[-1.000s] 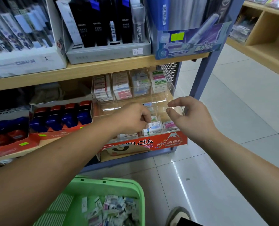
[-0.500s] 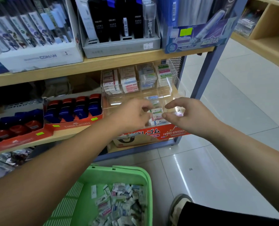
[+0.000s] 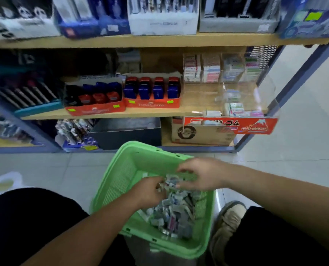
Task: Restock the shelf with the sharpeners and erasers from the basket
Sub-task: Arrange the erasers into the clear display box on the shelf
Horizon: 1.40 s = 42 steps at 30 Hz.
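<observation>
Digging with the left hand (image 3: 148, 191) and right hand (image 3: 203, 175) into the green basket (image 3: 117, 179), fingers (image 3: 181, 167) curled among the wrapped erasers (image 3: 171, 214) heaped beneath them, grip too blurred to tell, seemingly early on: plenty left unshelved, clear display bin (image 3: 256, 96) far beyond them only part-filled.

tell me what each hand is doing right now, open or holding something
Left hand: fingers curled in the erasers in the basket; grip cannot be told.
Right hand: fingers down on the same pile; cannot be told.
</observation>
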Available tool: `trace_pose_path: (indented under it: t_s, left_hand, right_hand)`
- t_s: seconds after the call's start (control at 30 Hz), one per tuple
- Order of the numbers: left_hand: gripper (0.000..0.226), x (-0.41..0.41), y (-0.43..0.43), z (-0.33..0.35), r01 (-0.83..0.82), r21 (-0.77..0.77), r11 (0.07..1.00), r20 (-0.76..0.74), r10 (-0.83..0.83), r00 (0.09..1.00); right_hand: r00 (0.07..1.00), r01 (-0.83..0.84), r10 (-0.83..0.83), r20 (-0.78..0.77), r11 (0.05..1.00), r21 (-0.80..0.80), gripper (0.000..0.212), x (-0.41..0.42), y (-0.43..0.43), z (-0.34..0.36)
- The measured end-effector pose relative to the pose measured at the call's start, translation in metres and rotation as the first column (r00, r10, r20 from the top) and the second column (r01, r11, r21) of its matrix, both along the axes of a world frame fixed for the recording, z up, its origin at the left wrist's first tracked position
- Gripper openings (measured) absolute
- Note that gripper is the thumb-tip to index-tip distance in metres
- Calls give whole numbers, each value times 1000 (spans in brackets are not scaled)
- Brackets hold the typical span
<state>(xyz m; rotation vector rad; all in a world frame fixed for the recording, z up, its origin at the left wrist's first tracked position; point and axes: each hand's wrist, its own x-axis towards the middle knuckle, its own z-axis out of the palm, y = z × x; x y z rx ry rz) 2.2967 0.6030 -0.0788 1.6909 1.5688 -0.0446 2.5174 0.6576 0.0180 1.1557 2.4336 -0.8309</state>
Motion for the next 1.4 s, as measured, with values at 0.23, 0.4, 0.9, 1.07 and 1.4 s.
trace_pose_path:
  t_s: [0.23, 0.4, 0.9, 1.07, 1.4]
  left_hand:
    - [61, -28, -6, -36, 154, -184, 971, -72, -169, 983]
    - [70, -34, -3, -55, 174, -258, 950, -87, -202, 975]
    - [120, 3, -16, -144, 32, -315, 948, -42, -48, 998]
    - [126, 0, -14, -156, 21, -308, 951, -73, -46, 996]
    - [126, 2, -2, -179, -25, -269, 963, -100, -2, 995]
  right_hand:
    - [962, 251, -223, 159, 950, -183, 82, -27, -37, -115]
    - [930, 239, -152, 334, 942, -235, 114, -33, -45, -189]
    - [925, 331, -277, 260, 924, -191, 68, -44, -34, -249]
    - [874, 485, -459, 158, 813, -322, 54, -38, -19, -240]
    - [606, 655, -795, 21, 484, -580, 45, -22, 4, -201]
